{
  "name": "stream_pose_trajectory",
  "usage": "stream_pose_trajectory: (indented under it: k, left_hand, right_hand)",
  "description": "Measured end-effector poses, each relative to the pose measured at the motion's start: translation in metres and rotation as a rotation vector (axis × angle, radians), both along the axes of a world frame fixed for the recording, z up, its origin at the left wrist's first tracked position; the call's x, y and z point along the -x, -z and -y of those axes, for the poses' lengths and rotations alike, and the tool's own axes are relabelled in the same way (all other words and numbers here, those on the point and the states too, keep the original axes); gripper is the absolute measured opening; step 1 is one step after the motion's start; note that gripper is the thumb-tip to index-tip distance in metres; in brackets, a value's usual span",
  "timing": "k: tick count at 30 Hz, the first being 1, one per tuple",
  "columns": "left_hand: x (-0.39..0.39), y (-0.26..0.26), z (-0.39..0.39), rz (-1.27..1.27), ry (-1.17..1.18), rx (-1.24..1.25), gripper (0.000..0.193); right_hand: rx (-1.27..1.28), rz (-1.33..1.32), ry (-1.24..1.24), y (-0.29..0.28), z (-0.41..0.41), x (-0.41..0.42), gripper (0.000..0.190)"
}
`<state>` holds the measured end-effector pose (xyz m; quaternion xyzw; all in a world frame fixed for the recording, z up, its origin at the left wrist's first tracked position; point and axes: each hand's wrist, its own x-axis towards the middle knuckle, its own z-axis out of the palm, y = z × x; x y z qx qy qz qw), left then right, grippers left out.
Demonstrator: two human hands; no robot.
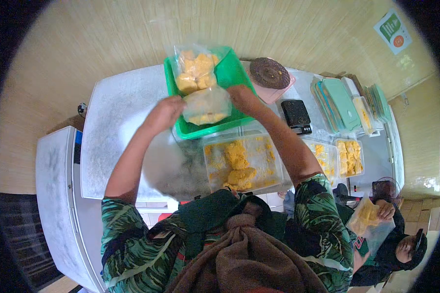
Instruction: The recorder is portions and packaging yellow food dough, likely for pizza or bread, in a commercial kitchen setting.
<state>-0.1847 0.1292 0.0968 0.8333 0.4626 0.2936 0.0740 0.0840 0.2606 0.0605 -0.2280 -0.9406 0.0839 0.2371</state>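
Observation:
A clear plastic bag (207, 104) with yellow-orange breaded food pieces in its lower part is held over a green plastic basket (227, 69). My left hand (168, 111) pinches the bag's left edge, and my right hand (244, 99) grips its upper right side; both are slightly blurred. Just beyond it, a second clear bag (196, 71) full of similar chunks leans in the basket's left half. Below my right forearm, a clear plastic container (260, 175) holds a few crumb-coated pieces and loose crumbs.
Right of the basket are a dark woven round item (269, 73) on a pink lid (275, 95) and a black digital scale (296, 115). Green-lidded containers (341, 104) stand farther right, above a tub of breaded pieces (350, 157). A co-worker (396, 241) at right holds a filled bag (366, 218).

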Motion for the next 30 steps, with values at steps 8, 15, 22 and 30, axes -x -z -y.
stream_pose_trajectory:
  k: [8,15,22,30]
  left_hand:
    - [0.051,-0.055,-0.069,-0.018,-0.27,0.004,0.014]
    - [0.051,0.0,-0.179,-0.003,-0.424,-0.074,0.015]
    - [0.099,0.05,-0.193,0.037,-0.496,0.062,0.026]
    - [0.07,0.067,-0.195,0.208,-0.492,0.007,0.032]
  right_hand:
    - [0.101,-0.076,-0.076,-0.067,-0.078,0.065,0.016]
    - [0.162,-0.065,0.167,0.003,-0.16,0.07,0.027]
    - [0.283,-0.226,0.356,-0.014,-0.082,0.063,0.051]
    - [0.559,-0.518,0.599,-0.007,0.04,-0.063,0.018]
